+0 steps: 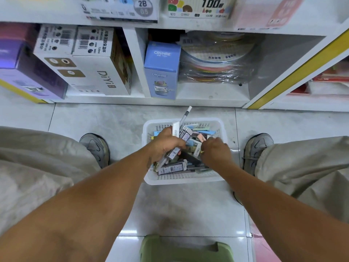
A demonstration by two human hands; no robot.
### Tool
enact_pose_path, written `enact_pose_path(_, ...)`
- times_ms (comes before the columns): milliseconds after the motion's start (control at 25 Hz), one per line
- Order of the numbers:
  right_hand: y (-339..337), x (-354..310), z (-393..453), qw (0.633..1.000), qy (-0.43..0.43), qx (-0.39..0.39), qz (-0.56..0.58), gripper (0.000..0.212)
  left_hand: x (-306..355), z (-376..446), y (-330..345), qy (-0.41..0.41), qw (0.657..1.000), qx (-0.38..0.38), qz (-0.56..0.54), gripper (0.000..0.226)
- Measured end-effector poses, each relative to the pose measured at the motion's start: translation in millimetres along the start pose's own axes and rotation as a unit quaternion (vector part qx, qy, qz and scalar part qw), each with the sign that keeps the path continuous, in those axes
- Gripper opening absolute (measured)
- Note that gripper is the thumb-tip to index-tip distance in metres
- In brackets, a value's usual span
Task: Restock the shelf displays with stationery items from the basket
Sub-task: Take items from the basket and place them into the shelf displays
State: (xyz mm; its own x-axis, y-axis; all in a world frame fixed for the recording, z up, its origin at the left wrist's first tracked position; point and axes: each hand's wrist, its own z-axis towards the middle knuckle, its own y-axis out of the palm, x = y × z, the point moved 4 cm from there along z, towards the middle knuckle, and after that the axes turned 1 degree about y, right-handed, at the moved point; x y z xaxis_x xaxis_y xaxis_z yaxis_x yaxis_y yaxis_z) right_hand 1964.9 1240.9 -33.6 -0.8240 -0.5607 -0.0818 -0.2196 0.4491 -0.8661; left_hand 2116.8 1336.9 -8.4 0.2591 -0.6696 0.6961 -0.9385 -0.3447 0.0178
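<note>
Both my hands are down in the white basket (222,127) on the floor tiles below the shelf (213,100). My left hand (165,141) grips a bundle of pens (184,120); my right hand (215,151) is curled among the loose stationery packs (171,169), pinching one.

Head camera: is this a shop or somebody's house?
Probably a stationery shop: shelves hold barcoded boxes, and a floor basket is full of packaged pens.

A: What sort of place is shown?
B: A stationery shop. Boxed goods w/ barcodes (83,41) are stacked on white shelves (188,103); lead refills are piled in a basket (184,179).
</note>
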Motion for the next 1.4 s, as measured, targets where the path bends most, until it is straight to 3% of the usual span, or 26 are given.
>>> enact_pose_path(200,32,-39,4,0.995,-0.080,0.017,0.060,0.029,-15,3,-12,-0.023,0.999,0.010,-0.020,0.047)
enact_pose_path(360,47,-53,9,0.993,-0.082,0.054,0.072,0.031,-19,9,-25,-0.024,0.999,0.017,-0.021,0.040)
enact_pose_path(600,32,-48,7,0.991,-0.120,0.011,0.055,0.021,-5,-2,-26,-0.027,0.999,-0.013,-0.035,0.039)
enact_pose_path(680,1,-41,2,0.987,-0.113,0.028,0.113,0.022,11,-13,-26,-0.020,0.999,-0.021,-0.027,0.045)
enact_pose_path(800,-65,-29,-4,0.966,-0.102,0.030,0.235,0.041,46,-32,-30,0.007,0.999,-0.037,0.009,0.045)
enact_pose_path(1000,-185,-14,-35,0.923,-0.152,-0.015,0.353,0.030,133,-90,-33,0.073,0.994,-0.053,0.057,0.042)
enact_pose_path(1240,-313,-23,-92,0.930,-0.272,0.005,0.248,0.033,228,-172,-33,0.141,0.981,-0.092,0.100,0.040)
enact_pose_path(1360,-379,-26,-109,0.929,-0.290,0.122,0.196,0.011,266,-202,-42,0.179,0.978,-0.069,0.082,0.035)
enact_pose_path(1400,-401,-25,-114,0.922,-0.286,0.176,0.192,0.013,277,-208,-46,0.186,0.978,-0.053,0.071,0.033)
